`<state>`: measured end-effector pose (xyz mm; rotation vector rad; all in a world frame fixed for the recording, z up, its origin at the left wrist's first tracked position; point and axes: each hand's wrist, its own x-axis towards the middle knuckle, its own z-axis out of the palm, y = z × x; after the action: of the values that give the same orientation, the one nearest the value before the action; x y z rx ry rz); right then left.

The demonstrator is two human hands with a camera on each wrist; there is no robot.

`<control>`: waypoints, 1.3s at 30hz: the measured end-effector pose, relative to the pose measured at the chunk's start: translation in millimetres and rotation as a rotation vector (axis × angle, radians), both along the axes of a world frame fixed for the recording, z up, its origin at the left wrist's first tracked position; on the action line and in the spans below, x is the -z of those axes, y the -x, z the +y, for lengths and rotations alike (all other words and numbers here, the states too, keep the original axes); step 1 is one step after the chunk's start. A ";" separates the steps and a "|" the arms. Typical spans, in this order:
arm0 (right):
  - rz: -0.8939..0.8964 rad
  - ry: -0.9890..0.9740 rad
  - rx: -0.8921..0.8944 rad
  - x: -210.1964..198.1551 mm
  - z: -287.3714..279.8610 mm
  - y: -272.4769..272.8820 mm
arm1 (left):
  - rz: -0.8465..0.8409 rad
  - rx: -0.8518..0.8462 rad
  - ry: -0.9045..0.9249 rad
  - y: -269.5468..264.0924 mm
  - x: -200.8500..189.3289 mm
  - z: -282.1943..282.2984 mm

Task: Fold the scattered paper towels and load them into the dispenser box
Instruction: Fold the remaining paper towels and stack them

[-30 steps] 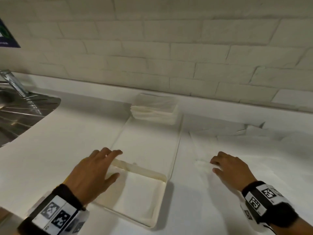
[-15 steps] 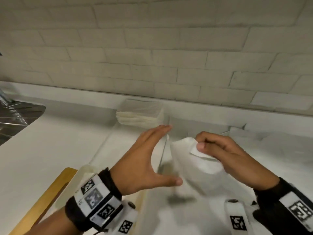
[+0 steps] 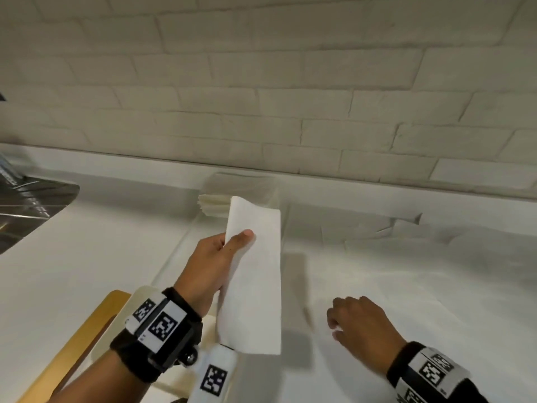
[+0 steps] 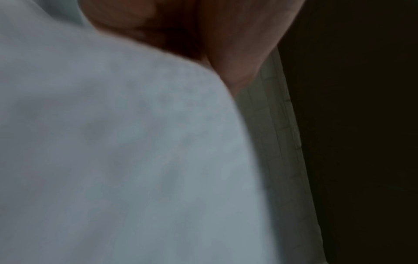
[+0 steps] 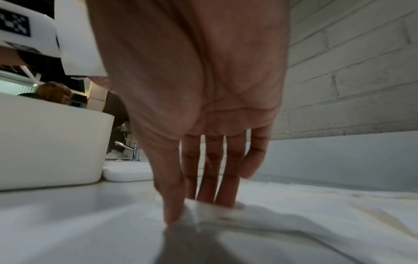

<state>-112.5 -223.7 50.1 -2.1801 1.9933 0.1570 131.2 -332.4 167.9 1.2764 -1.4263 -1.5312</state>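
Left hand (image 3: 213, 266) grip pinching folded towel (image 3: 252, 274), now alone; half second back right hand held it too. Right hand (image 3: 359, 322) down on tabletop, fingertips (image 5: 172, 214) pinching next loose towel (image 5: 282, 219). Dispenser box (image 5: 52, 142) just left, loading likely next.

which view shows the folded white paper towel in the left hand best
The head view: the folded white paper towel shows whole, a long strip held up by the left hand. The left wrist view gives only a blurred close-up of its surface. The right wrist view catches only a white corner of it at upper left.
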 end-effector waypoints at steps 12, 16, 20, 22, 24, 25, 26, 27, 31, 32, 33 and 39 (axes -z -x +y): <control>-1.341 0.629 0.507 -114.5 15.2 1.5 | -0.179 -0.052 0.238 21.3 17.8 32.5; -1.553 0.519 0.476 -123.7 15.4 -37.3 | 0.161 0.123 0.040 60.5 16.9 66.8; -1.674 0.451 0.448 -122.7 18.5 -47.2 | 0.361 0.165 -0.025 68.1 12.4 77.2; -1.663 0.583 0.472 -123.0 23.7 -39.5 | 0.360 0.103 -0.046 64.8 15.7 73.7; -1.391 0.723 0.512 -116.0 30.3 -24.0 | 0.374 0.092 -0.094 60.1 16.4 71.8; -1.265 0.677 0.521 -113.1 35.3 -16.3 | 0.385 0.090 -0.110 57.8 16.0 71.3; -1.216 0.545 0.521 -110.2 40.2 -9.8 | 0.397 0.091 -0.119 56.3 16.1 71.3; -1.252 0.391 0.518 -108.9 44.3 -6.4 | 0.403 0.088 -0.122 55.6 16.0 71.7; -1.574 0.260 0.541 -99.4 59.6 2.7 | 0.390 0.055 -0.121 61.4 22.0 79.6; -1.589 0.311 0.561 -95.7 62.7 7.2 | 0.399 0.046 -0.135 63.2 24.0 82.5; -1.608 0.353 0.584 -92.5 66.3 12.9 | 0.406 0.036 -0.149 65.2 25.1 85.4; -1.881 0.420 0.556 -118.3 99.2 61.9 | 0.280 -0.090 -0.025 83.8 38.6 92.5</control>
<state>-174.4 -124.6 168.4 -0.7278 1.1538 -1.7008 47.4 -239.8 129.4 1.0762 -1.1599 -1.5986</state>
